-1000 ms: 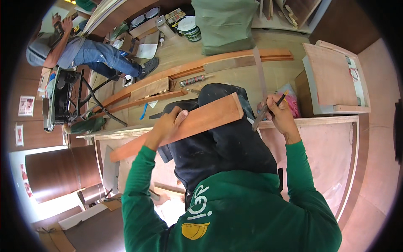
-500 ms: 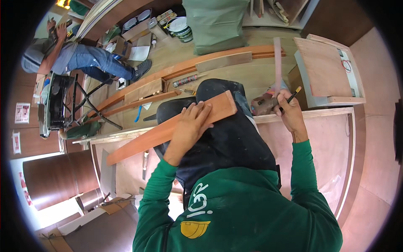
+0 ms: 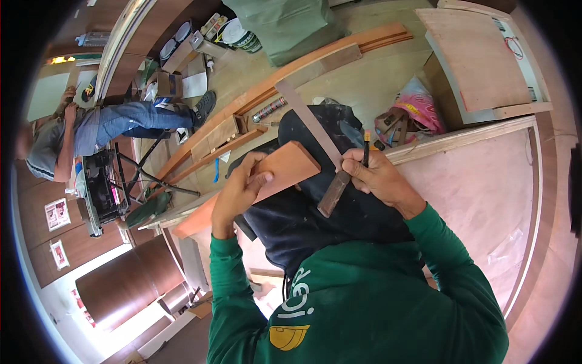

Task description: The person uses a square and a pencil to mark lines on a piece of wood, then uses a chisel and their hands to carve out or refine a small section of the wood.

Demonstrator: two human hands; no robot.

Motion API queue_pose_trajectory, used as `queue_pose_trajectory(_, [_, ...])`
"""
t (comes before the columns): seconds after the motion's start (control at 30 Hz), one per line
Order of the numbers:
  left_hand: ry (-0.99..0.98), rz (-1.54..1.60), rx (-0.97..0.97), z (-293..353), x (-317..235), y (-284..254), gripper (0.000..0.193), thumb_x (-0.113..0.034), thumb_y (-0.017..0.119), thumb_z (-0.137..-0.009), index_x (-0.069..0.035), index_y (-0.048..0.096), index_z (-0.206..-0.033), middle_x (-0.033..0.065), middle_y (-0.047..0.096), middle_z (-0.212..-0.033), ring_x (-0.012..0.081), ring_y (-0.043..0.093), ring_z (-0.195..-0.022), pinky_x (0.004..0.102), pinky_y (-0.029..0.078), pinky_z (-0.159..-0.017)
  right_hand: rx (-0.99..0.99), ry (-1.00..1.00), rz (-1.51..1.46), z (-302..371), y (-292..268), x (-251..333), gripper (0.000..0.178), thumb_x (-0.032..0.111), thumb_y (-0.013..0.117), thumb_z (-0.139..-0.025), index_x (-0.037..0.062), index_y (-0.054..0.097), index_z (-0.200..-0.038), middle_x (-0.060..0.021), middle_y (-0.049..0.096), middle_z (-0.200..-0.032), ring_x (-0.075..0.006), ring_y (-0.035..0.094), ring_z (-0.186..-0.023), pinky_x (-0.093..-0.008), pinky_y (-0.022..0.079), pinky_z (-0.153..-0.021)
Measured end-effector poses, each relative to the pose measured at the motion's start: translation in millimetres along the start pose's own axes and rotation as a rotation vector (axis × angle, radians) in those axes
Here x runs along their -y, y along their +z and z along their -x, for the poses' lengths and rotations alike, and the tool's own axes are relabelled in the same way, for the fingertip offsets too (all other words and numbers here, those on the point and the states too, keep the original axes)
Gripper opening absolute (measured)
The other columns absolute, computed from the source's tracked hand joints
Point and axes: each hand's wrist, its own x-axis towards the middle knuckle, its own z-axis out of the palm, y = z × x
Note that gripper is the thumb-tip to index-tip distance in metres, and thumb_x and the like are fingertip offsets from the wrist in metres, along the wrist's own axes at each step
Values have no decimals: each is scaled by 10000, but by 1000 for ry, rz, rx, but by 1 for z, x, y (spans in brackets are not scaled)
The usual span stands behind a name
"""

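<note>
Across the lap of our black trousers point(image 3: 327, 227) slants a long, flat, reddish-brown wooden board point(image 3: 291, 165), its squared end upward and its other end reaching down to the left. Our left grip point(image 3: 242, 188) is closed on this board, with the thumb point(image 3: 260, 179) against its broad face. Our right grip point(image 3: 379, 177) is closed around the joint of an angled tool point(image 3: 313, 128) that has a long, thin, grey blade point(image 3: 303, 115) and a short, thick, brown handle point(image 3: 334, 194). The blade points up and to the left, just beside the board's end; we cannot tell whether the two touch. That same grip also holds a slim black pencil point(image 3: 366, 148) with a yellowish end, nearly upright. On the tan floor point(image 3: 376, 67) we see a printed cylindrical tube point(image 3: 268, 110) near long reddish-brown wooden strips point(image 3: 254, 94). To our right, a pink-and-white plastic bag point(image 3: 419, 109) sits near a white box with a plywood face point(image 3: 476, 54). Farther left, we see a person in blue jeans point(image 3: 133, 118).
</note>
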Motion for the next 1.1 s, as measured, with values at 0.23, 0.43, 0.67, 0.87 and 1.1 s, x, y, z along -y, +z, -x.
queue_pose_trajectory(0.23, [-58, -57, -108, -36, -2, -9, 531, -496, 673, -1061, -5, 634, -1261, 23, 622, -991, 132, 557, -947, 287, 466, -854, -67, 71, -200, -1, 26, 0, 253, 269, 592, -1142, 43, 676, -1062, 57, 510, -787, -29, 417, -573, -214, 342, -515])
queue_pose_trajectory(0.43, [-40, -86, -160, -37, -32, -6, 576, -591, 598, -1078, -15, 597, -1088, -32, 449, -814, 87, 423, -778, 282, 386, -684, 8, -36, -193, -17, 40, 6, 284, 300, 592, -1133, 54, 667, -1013, 40, 570, -786, -38, 442, -596, -246, 360, -520])
queue_pose_trajectory(0.67, [-19, -99, -243, -12, -58, 0, 732, -734, 520, -1045, -14, 607, -1147, -31, 488, -884, 90, 439, -815, 257, 381, -723, 105, -6, -347, -14, 36, -6, 248, 248, 572, -1151, 41, 670, -1055, 42, 584, -841, -14, 427, -583, -204, 346, -517])
queue_pose_trajectory(0.87, [61, -160, -278, 1, -78, -13, 852, -811, 450, -1021, 1, 586, -1242, 16, 542, -1051, 108, 480, -958, 263, 412, -808, 135, 38, -425, -13, 55, -11, 252, 263, 573, -1152, 48, 674, -1066, 66, 530, -796, -5, 426, -584, -196, 333, -506])
queue_pose_trajectory(1.1, [185, -584, -457, 45, -99, 20, 843, -427, 813, -931, 12, 452, -1552, 241, 523, -1510, 396, 471, -1460, 510, 348, -1247, -145, -113, 242, 15, -6, 14, 315, 265, 659, -1077, -48, 696, -1086, -102, 671, -830, -169, 636, -764, -346, 532, -741])
